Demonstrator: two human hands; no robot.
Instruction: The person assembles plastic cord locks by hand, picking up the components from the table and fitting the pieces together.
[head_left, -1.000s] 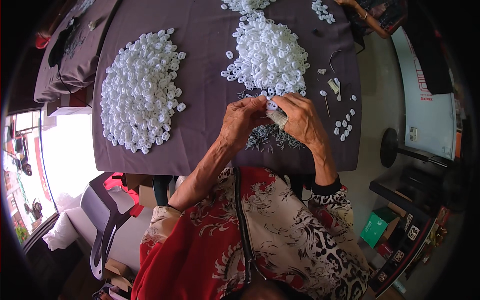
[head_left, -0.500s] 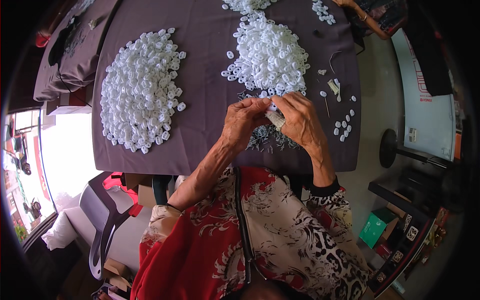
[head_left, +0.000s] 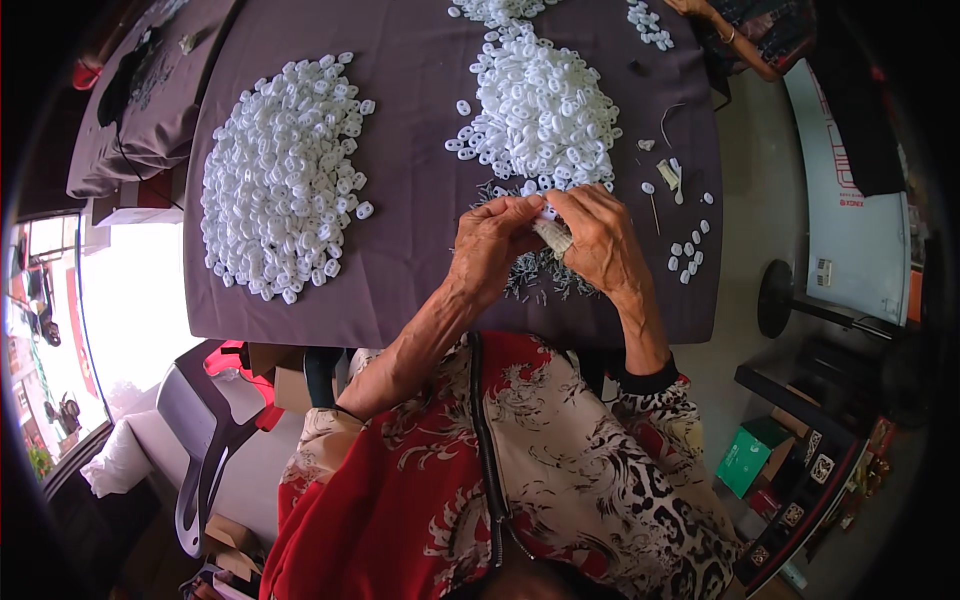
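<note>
Over the near part of the table, my left hand (head_left: 486, 248) and my right hand (head_left: 602, 242) meet fingertip to fingertip. Pinched between them is a small white oval plastic piece (head_left: 548, 212), mostly covered by the fingers. The left thumb and forefinger close on its left side. A pale, ribbed, wrapped thing (head_left: 553, 236) sticks out under my right fingers; its kind is unclear. Beneath the hands lie many dark grey-green scraps (head_left: 545, 275). Just beyond them rises a heap of white oval pieces with two holes (head_left: 545, 110).
Another large heap of white pieces (head_left: 280, 180) covers the table's left side. On the right lie several loose pieces (head_left: 686, 250), a thin stick (head_left: 655, 213) and a small white spoon-like thing (head_left: 679, 183). Another person's arm (head_left: 740, 42) reaches in at the far right corner.
My hands stay together at nearly the same spot, with the left hand shifted slightly to the right. The heaps look unchanged.
</note>
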